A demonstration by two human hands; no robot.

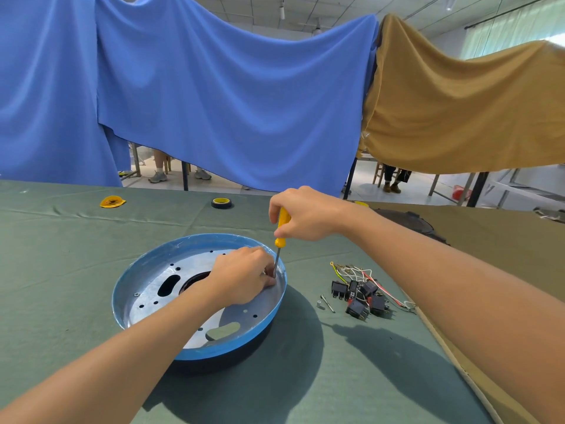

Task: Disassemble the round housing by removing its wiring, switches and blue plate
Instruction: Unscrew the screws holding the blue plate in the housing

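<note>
I'm grasping the screwdriver [280, 241] nearly upright in the fingers of my right hand [307, 214], its tip touching down at the right rim of the blue plate [198, 240], beside my left hand [244, 276], whose curled fingers may be pinching something, though I cannot tell.

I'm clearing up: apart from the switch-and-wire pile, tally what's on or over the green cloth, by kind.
Round housing: 1
Screwdriver: 1
Tape roll: 1
Yellow pieces: 2
Long screw: 1
Metal sleeve: 1
Total: 7

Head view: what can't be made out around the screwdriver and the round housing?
Screwdriver tip and its fastener: hidden by the left hand fingers.
What the left hand pinches, if anything: hidden likewise.
Black housing: mostly covered by the blue plate.
Dark object beyond the right forearm: partly hidden by it.
</note>
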